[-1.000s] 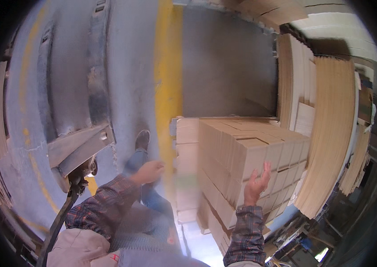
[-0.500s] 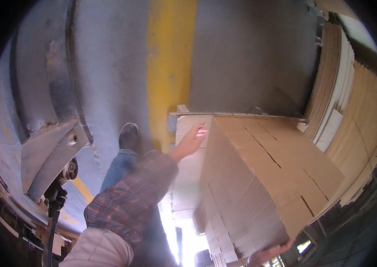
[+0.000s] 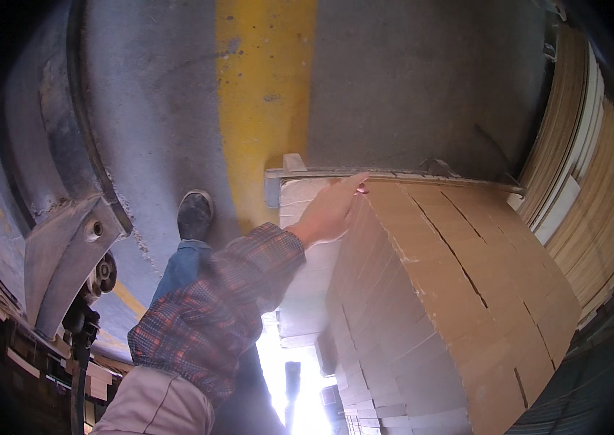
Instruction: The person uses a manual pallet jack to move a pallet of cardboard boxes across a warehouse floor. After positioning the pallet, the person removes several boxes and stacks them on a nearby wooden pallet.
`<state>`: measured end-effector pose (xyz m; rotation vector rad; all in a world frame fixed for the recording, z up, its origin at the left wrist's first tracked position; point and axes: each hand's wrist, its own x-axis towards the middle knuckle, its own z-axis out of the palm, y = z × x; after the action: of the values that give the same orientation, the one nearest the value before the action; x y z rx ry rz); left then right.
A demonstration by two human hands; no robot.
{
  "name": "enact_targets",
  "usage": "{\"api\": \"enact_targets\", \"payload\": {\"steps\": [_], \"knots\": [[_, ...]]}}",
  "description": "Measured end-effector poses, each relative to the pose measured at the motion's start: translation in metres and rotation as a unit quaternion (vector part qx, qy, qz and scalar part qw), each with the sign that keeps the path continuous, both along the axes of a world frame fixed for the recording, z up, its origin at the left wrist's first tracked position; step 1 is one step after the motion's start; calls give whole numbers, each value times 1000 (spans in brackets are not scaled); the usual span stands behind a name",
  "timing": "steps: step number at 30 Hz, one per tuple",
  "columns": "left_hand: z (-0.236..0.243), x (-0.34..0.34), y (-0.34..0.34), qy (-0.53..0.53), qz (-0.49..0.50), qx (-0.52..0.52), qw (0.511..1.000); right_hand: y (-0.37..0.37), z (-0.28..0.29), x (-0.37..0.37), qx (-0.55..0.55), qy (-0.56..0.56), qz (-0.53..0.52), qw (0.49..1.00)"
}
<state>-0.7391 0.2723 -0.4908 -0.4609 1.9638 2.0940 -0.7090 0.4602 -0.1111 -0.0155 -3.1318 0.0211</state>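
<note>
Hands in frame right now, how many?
1. The left hand is at the far-left top corner of the cardboard stack. The right hand doesn't show; it may be hidden behind the stack or out of frame.

Left forearm [image 3: 249, 279] slanting up and rightward from near lower edge, plaid sleeve [image 3: 183, 333] covering it almost to wrist [image 3: 306, 230]. Wrist running nearly straight into left hand [image 3: 326, 210] — back facing camera, fingers [image 3: 354, 183] pointing up and right, lying close together, some tips curling slightly. Exact grip hiding from view. Foot [image 3: 196, 215] pointing ahead, left of hand — lower leg [image 3: 178, 270] showing just behind.
</note>
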Motion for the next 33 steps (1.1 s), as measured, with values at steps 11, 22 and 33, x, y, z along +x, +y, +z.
{"api": "enact_targets", "payload": {"steps": [11,22,33], "knots": [[0,-4,-2,2,68,31,997,9,3,1,17,-3,-2,1000],[7,-5,1,-23,5,129,991,14,3,1,29,-4,-5,1000],[20,-6,-13,5,-82,48,995,19,8,3,41,-4,-6,999]]}}
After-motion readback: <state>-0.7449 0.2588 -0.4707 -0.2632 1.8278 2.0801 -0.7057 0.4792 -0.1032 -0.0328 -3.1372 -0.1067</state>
